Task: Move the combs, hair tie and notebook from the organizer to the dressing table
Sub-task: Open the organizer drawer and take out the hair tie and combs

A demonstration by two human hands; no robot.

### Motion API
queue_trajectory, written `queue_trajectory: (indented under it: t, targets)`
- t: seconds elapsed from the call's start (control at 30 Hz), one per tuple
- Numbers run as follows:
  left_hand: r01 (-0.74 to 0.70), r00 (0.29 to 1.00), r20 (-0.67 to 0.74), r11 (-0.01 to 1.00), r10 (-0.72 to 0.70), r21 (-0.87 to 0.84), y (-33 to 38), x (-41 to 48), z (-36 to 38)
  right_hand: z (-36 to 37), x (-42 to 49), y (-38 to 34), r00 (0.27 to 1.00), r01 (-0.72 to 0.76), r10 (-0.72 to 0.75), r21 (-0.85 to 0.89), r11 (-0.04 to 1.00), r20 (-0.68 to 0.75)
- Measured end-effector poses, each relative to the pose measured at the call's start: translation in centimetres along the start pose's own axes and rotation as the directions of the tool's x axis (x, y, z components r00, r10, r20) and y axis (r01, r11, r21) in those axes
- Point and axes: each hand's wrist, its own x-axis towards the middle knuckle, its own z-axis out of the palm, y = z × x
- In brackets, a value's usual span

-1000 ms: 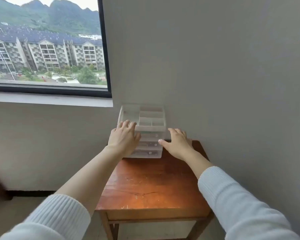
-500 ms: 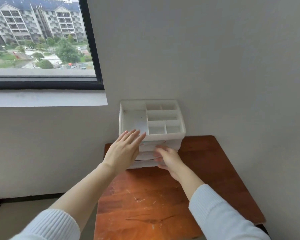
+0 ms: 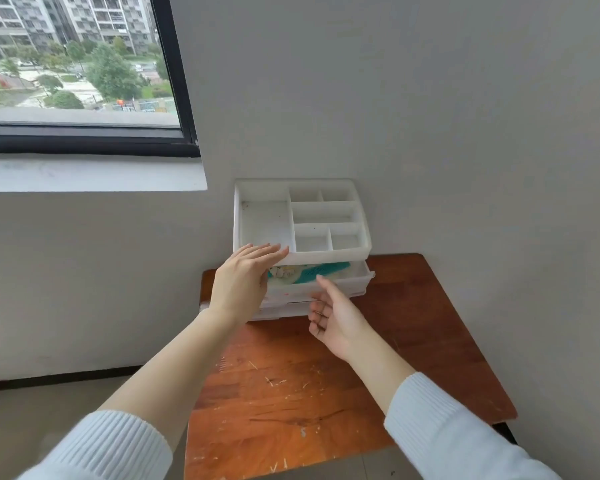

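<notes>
A white plastic organizer with an empty divided top tray stands at the back of the wooden dressing table, against the wall. Its upper drawer is pulled out a little. Inside lies a teal comb on something pale and patterned, partly hidden under the tray. My left hand rests flat against the organizer's front left corner, fingers on the tray rim. My right hand hovers just in front of the drawer, palm up, fingers loosely curled and holding nothing.
The table's scratched wooden top stretches toward me in front of the organizer. A window with a white sill is at the upper left. A grey wall closes in on the right, and the floor shows at the lower left.
The upper drawer has slid out, showing the teal comb. My right hand has come off the drawer front and turned palm up. The view has moved closer and lower.
</notes>
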Motion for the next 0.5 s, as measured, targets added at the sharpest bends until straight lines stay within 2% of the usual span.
queue_trajectory:
  t: [0.3,0.4,0.43,0.5]
  targets:
    - [0.036,0.999,-0.006,0.999,-0.036,-0.023,0.1,-0.1,0.3,-3.5,-4.3,2.2,0.997,-0.078,0.081,-0.106,0.991,0.020]
    - [0.028,0.998,0.057,0.999,-0.026,-0.020,0.4,0.0,-0.2,-3.6,-4.7,2.1,0.997,-0.064,0.069,-0.125,0.990,0.036]
    - [-0.015,0.996,0.086,1.000,0.014,0.002,0.6,-0.1,-0.5,-3.6,-4.9,1.9,0.997,-0.061,0.069,-0.146,0.987,0.047]
    - [-0.189,0.975,0.135,0.979,0.177,0.079,0.9,-0.4,-1.0,-3.8,-5.2,1.3,0.994,-0.057,0.079,-0.241,0.969,0.082]
